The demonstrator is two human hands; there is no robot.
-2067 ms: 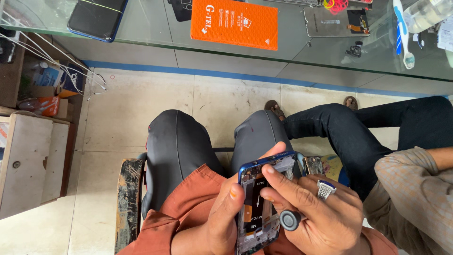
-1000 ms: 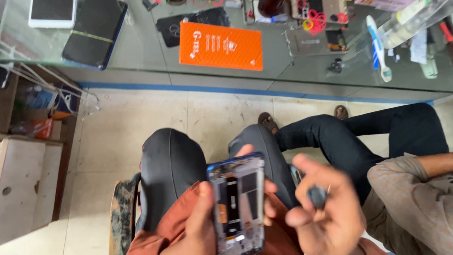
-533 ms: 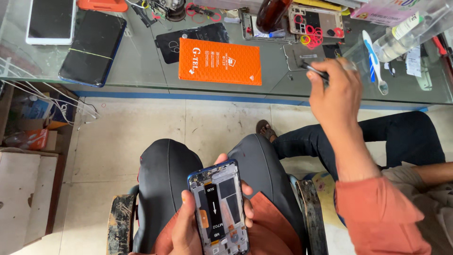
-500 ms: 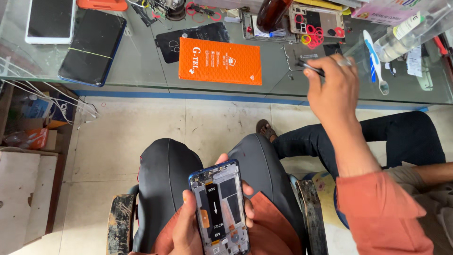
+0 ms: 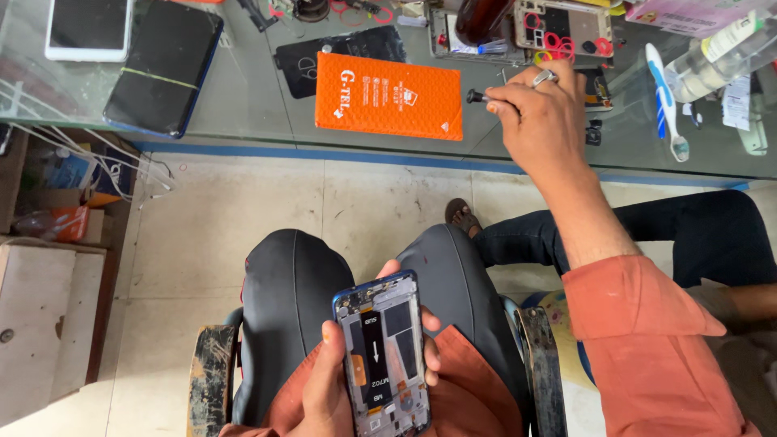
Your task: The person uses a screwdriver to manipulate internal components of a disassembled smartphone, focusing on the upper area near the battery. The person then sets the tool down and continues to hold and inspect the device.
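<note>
While the left hand (image 5: pixel 328 388) keeps its grip on the opened phone (image 5: pixel 382 356) over the lap, thumb across the left edge and fingertips curled round the right edge, the right hand (image 5: pixel 538 113) has changed most. Two seconds ago it was down at the phone beside the left hand; now it is stretched out to the glass counter (image 5: pixel 243 97), fingers pinched shut on a small dark screwdriver (image 5: pixel 477 97) whose round cap points left toward the orange packet (image 5: pixel 388 95). Half a second ago the same hand was a little further right along the counter. The phone lies back-up with its inner frame and black cable showing, just as it did then, between the two dark knees.
</note>
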